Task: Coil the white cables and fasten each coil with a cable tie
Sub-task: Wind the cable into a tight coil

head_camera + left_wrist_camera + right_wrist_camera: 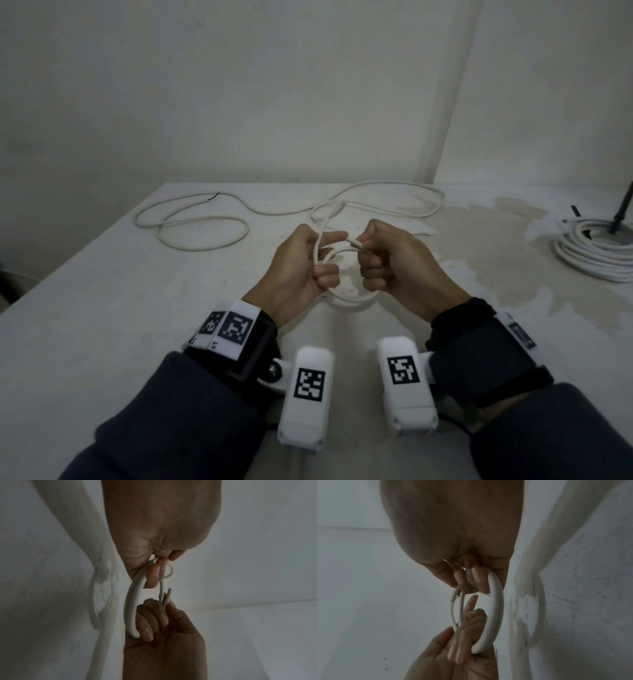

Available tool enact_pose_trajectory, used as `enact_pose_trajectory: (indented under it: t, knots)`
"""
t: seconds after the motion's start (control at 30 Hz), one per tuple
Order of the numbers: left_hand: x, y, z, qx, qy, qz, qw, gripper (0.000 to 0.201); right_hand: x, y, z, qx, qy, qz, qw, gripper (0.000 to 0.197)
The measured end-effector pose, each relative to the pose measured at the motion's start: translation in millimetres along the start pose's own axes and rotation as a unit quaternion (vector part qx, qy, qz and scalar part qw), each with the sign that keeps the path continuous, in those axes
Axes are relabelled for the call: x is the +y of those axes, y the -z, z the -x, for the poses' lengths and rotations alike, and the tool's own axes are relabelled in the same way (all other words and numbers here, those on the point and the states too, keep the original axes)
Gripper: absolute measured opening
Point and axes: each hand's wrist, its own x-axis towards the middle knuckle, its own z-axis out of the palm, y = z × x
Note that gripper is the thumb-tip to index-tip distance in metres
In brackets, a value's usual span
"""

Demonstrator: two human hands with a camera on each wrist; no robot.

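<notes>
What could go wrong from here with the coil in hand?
1. The loop of white cable is held only by finger grips: the left hand grips one side, the right hand pinches the cut end. If that end slips, the loop may spring open.
2. The loose run of cable behind lies in crossing curves on the table; pulling it in may snag or knot.
3. No cable tie is visible, so one hand may have to let go to fetch one.

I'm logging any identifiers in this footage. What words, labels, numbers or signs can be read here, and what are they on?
No readable words or numbers.
Black-and-white square marker codes, patterns only, sit on the left wrist unit and right wrist unit.
Tiny marks below the left wristband markers: too small to read.
White cable: no print visible.
</notes>
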Motion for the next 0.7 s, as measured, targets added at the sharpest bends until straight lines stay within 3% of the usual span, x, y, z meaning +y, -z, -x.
enact_pose_trajectory:
  t: [0.27,0.47,0.53,0.7]
  knots:
    - [0.4,0.5,1.7,0.039,-0.028,-0.031,0.998,0.011,1.7,0.2,-0.5,-0.022,0.022,0.018,0.999,0.027]
    - [1.1,-1.0,3.6,0.028,-0.068,-0.083,0.994,0.018,-1.9,-0.1,3.3,-0.002,0.045,0.069,0.997,0.016]
    - [-0.1,-1.5,3.7,0.024,-0.095,-0.130,0.987,0.023,-1.7,1.4,3.6,-0.008,0.052,0.090,0.995,0.020]
    - [-2.2,2.6,4.8,0.042,-0.197,-0.234,0.951,0.008,-1.1,3.3,2.2,0.000,0.105,0.184,0.977,0.018]
